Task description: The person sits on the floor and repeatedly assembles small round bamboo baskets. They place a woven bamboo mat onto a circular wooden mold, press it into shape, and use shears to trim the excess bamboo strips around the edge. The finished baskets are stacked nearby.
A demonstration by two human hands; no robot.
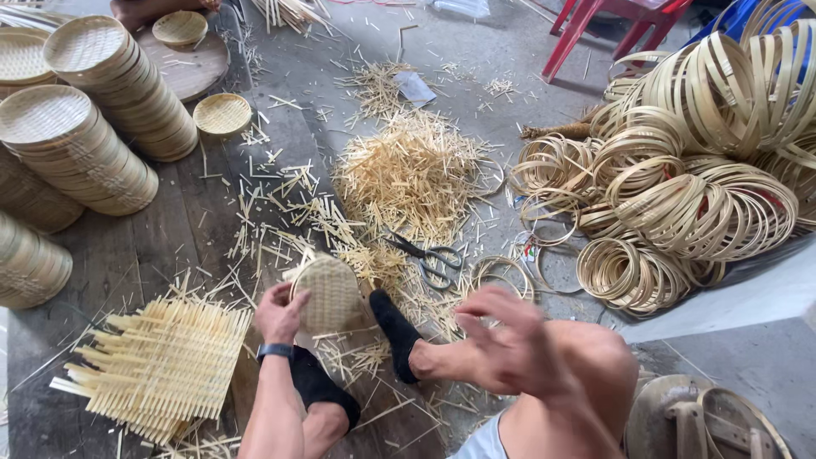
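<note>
Head view looks down on a person seated on a dark wooden floor (161, 246) strewn with bamboo offcuts. The left hand (279, 313) is closed on the near edge of a small round woven bamboo tray (327, 291), holding it tilted up just past the black-socked feet (393, 331). The right hand (508, 340) hangs in the air above the knee, fingers spread and holding nothing; it is blurred. Steel scissors (429, 259) lie just beyond the tray beside a heap of pale bamboo trimmings (412, 174). A flat square mat of woven bamboo strips (161, 361) rests to the left of the left forearm, stacks of finished round woven trays (110, 93) stand farther left, and coils of bamboo hoops (697, 187) fill the right side. The one-handed edge grip looks light, so the tray could slip or its weave loosen; splinters underfoot and the scissors near the toes could prick or cut with a careless reach.
</note>
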